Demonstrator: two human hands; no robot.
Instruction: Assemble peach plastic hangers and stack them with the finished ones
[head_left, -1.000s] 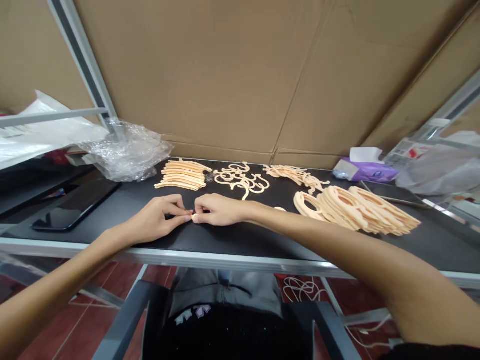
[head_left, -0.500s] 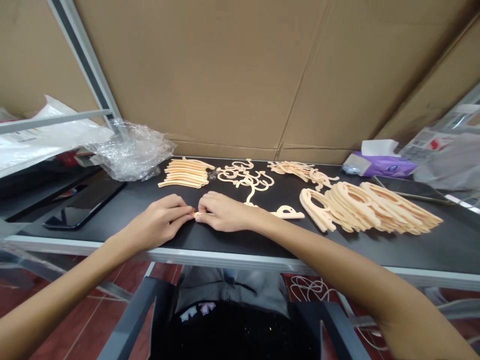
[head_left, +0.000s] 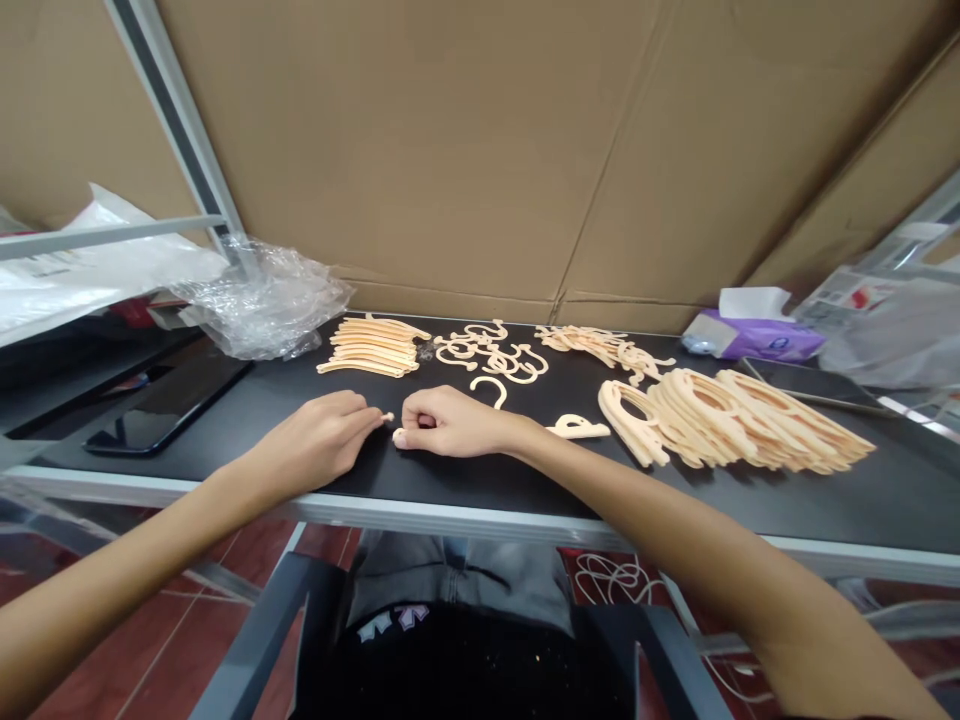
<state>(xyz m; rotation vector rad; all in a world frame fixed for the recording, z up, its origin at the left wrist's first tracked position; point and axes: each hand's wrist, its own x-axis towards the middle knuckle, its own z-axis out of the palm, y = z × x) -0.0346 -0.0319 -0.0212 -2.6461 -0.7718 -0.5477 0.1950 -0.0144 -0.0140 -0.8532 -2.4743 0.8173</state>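
Observation:
My left hand (head_left: 319, 440) rests on the black tabletop (head_left: 465, 480) with its fingers pinched on a tiny pale wooden bit (head_left: 388, 416) at the fingertips. A finger's width to its right, my right hand (head_left: 442, 423) is curled closed on another small pale piece (head_left: 398, 437). Behind the right hand lie a wooden hook (head_left: 491, 389) and a small rounded wooden cutout (head_left: 576, 428).
Stacks of thin wooden cutouts fill the back: curved strips (head_left: 373, 347), loose hooks (head_left: 491, 355), a mixed pile (head_left: 600, 347) and a fanned row of rings (head_left: 735, 418). A crumpled plastic bag (head_left: 259, 300), a dark phone (head_left: 169, 405) and a purple tissue pack (head_left: 750, 335) sit around them.
My hands have drawn slightly apart, each keeping a small piece where they had been pinched together. The wooden hook now shows behind my right hand.

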